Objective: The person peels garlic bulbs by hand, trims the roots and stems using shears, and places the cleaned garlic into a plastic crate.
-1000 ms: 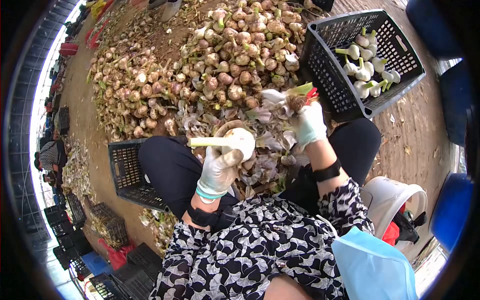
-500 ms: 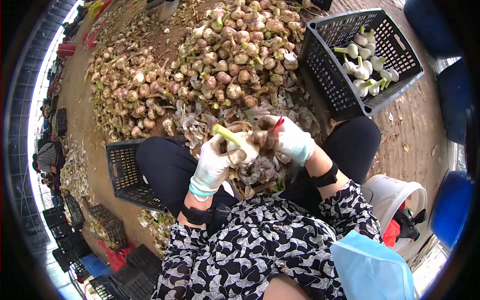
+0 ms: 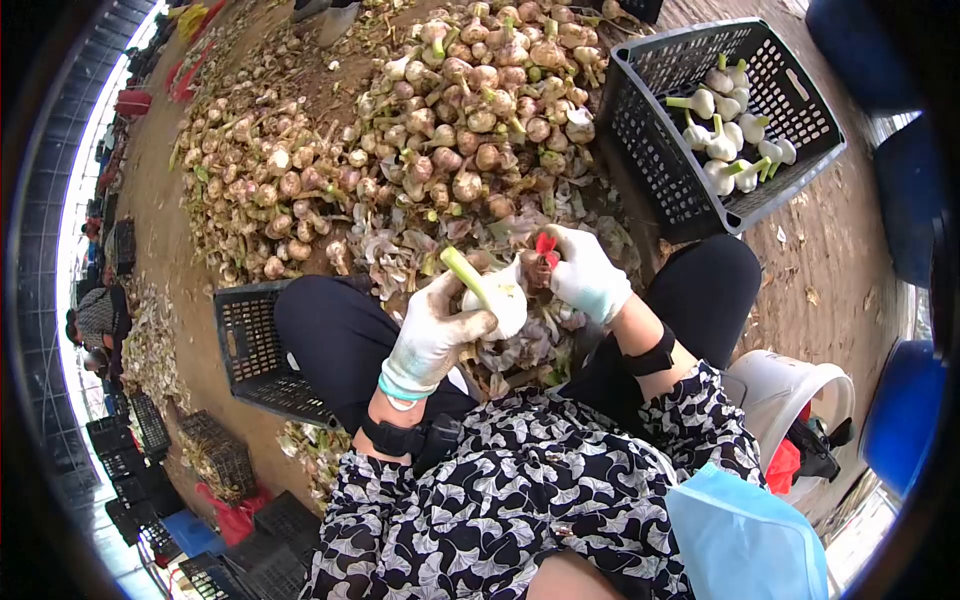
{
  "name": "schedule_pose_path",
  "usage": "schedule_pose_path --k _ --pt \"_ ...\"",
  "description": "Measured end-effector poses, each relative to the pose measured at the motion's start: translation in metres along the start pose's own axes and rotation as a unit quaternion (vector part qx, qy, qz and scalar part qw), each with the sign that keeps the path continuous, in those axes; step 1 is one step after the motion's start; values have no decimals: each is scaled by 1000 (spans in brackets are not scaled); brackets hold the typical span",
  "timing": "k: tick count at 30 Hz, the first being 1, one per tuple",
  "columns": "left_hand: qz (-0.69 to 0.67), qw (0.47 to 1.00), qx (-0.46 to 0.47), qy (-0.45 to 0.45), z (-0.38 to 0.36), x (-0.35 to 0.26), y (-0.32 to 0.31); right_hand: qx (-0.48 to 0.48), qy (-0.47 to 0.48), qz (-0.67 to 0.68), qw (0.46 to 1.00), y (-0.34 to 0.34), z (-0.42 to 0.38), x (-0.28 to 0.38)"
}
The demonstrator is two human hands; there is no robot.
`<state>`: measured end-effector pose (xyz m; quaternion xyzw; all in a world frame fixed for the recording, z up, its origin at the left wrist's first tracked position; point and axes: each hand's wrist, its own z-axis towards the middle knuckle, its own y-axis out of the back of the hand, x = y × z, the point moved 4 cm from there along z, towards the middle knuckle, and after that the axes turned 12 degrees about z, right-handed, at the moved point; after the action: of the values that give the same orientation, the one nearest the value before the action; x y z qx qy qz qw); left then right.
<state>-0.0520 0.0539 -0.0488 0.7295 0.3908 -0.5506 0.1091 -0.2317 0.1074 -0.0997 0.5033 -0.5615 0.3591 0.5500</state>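
My left hand (image 3: 435, 330), in a dirty white glove, is closed round a garlic bulb (image 3: 507, 305) with a white, clean surface. Its cut green stem (image 3: 463, 272) points up and to the left. My right hand (image 3: 585, 277), gloved too, is closed on a small tool with a red part (image 3: 546, 245), just right of the bulb. Brownish skin hangs at the fingertips of that hand. Loose peeled skins (image 3: 515, 350) lie below both hands.
A large heap of unpeeled garlic (image 3: 480, 100) lies ahead. At the upper right a black crate (image 3: 660, 150) holds several white bulbs. Another black crate (image 3: 235, 340) stands by my left knee, a white bucket (image 3: 775, 385) at right. A person (image 3: 98, 318) is far left.
The bulb has turned and shows more of its white side. My right hand has moved slightly right, away from it, and the red part shows more fully.
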Motion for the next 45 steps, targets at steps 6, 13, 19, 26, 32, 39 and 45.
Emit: schedule_pose_path --k 6,13,19,26,32,39,45 --pt "100 994 -48 -9 5 2 8 75 -52 374 923 -5 -13 24" --pt "385 907 -107 -133 10 -1 12 -32 186 -110 976 -17 -23 50" --pt "133 984 -93 -67 11 -2 7 -40 -41 66 996 16 3 5" --pt "255 951 -157 -78 12 1 4 -49 86 -108 989 -22 -25 36" --pt "46 996 -75 -19 2 0 2 -100 1 2 995 6 3 4" --pt "180 958 -197 -103 5 2 12 -42 5 74 996 -12 -19 33" --pt "148 971 -173 -69 6 2 7 -29 84 -6 996 -25 -25 39"
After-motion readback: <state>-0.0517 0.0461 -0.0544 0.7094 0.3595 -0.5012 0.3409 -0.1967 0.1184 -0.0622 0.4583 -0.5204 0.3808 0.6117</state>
